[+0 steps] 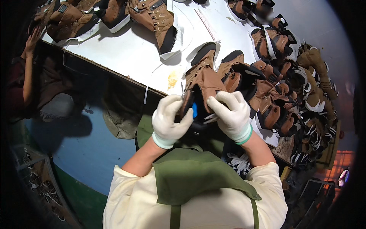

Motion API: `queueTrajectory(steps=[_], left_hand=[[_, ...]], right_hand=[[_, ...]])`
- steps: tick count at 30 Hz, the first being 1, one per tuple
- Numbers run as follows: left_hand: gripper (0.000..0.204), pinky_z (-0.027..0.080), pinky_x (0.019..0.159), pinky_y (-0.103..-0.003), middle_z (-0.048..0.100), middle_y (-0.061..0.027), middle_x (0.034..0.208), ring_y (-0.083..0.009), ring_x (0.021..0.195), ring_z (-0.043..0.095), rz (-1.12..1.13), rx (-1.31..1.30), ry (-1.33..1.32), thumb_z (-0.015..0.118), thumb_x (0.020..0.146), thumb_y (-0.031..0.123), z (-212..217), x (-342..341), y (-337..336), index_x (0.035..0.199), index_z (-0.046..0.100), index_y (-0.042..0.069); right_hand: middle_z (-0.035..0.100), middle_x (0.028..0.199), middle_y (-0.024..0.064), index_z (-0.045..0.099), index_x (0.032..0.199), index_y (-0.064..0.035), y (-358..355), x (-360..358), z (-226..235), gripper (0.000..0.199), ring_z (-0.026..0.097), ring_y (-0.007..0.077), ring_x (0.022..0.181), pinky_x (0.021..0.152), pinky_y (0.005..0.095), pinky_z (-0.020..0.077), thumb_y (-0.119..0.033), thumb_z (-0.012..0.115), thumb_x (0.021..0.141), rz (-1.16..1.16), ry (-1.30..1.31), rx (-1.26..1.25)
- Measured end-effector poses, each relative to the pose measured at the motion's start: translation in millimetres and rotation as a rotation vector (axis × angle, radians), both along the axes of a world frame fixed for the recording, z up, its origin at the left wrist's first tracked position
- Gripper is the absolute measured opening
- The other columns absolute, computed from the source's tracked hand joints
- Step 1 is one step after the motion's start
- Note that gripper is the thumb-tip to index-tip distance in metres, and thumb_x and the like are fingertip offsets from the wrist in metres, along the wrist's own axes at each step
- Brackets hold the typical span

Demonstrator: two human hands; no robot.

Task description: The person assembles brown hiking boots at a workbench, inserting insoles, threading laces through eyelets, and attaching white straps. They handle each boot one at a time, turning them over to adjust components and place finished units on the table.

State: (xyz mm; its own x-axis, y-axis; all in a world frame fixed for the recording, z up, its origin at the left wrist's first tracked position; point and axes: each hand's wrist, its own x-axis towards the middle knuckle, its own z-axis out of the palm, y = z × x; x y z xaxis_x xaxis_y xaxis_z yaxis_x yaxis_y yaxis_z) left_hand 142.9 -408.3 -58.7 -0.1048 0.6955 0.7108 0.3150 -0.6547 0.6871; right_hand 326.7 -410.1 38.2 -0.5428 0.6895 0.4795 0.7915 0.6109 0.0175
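Note:
Both my hands wear white gloves with green cuffs and hold one brown high-top boot (204,78) at the near edge of the white table (129,53). My left hand (169,118) grips the boot's dark collar from the left. My right hand (230,114) grips the collar from the right, fingers curled over the opening. A blue lining shows inside the boot between my hands. The boot's black sole points away from me.
A pile of several brown boots (289,95) fills the table's right side down to a crate. More boots (152,19) lie along the far edge. Another person's hand (32,40) is raised at the far left. A green apron hangs on my chest.

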Motion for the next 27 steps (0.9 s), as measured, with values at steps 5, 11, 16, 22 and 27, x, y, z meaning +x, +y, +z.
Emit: queueTrajectory(steps=[5,11,16,22,27], left_hand=[[0.052,0.054,0.061,-0.035,0.061,-0.0165,0.102,-0.0305,0.076,0.063,-0.115,0.092,0.162,0.084,0.065,0.008,12,16,-10,0.108,0.055,-0.001],[0.06,0.054,0.064,-0.038,0.06,-0.0194,0.108,-0.0316,0.08,0.063,-0.212,0.174,0.159,0.087,0.067,0.017,4,23,-18,0.113,0.055,-0.005],[0.059,0.054,0.067,-0.037,0.059,-0.0198,0.113,-0.0315,0.083,0.064,-0.239,0.182,0.157,0.086,0.069,0.017,1,28,-25,0.114,0.055,-0.005],[0.053,0.053,0.064,-0.036,0.06,-0.0188,0.115,-0.0304,0.082,0.064,-0.251,0.215,0.154,0.082,0.07,0.01,7,39,-24,0.113,0.056,-0.004],[0.049,0.052,0.062,-0.036,0.061,-0.0186,0.113,-0.0293,0.079,0.064,-0.252,0.225,0.188,0.081,0.07,0.009,12,42,-24,0.11,0.058,-0.005]], right_hand=[[0.061,0.087,0.0004,0.068,0.094,-0.0108,-10,24,-5,0.035,0.054,0.0214,0.068,0.054,0.0314,0.0464,-0.005,0.069,0.06,0.063,0.015,-0.054],[0.062,0.087,-0.0004,0.069,0.092,-0.011,-16,31,-10,0.038,0.053,0.0226,0.068,0.058,0.033,0.0445,-0.003,0.073,0.055,0.041,0.117,-0.082],[0.062,0.087,0.0008,0.07,0.087,-0.0127,-18,36,-10,0.036,0.053,0.0236,0.072,0.063,0.0338,0.0444,0.001,0.072,0.053,0.005,0.214,-0.185],[0.063,0.088,0.0027,0.072,0.091,-0.013,-21,38,-9,0.041,0.054,0.0239,0.075,0.065,0.0331,0.0445,0.005,0.069,0.054,-0.052,0.3,-0.256],[0.063,0.091,0.0039,0.071,0.093,-0.013,-26,40,-11,0.04,0.056,0.0242,0.078,0.067,0.0333,0.0458,0.006,0.069,0.059,-0.094,0.359,-0.299]])
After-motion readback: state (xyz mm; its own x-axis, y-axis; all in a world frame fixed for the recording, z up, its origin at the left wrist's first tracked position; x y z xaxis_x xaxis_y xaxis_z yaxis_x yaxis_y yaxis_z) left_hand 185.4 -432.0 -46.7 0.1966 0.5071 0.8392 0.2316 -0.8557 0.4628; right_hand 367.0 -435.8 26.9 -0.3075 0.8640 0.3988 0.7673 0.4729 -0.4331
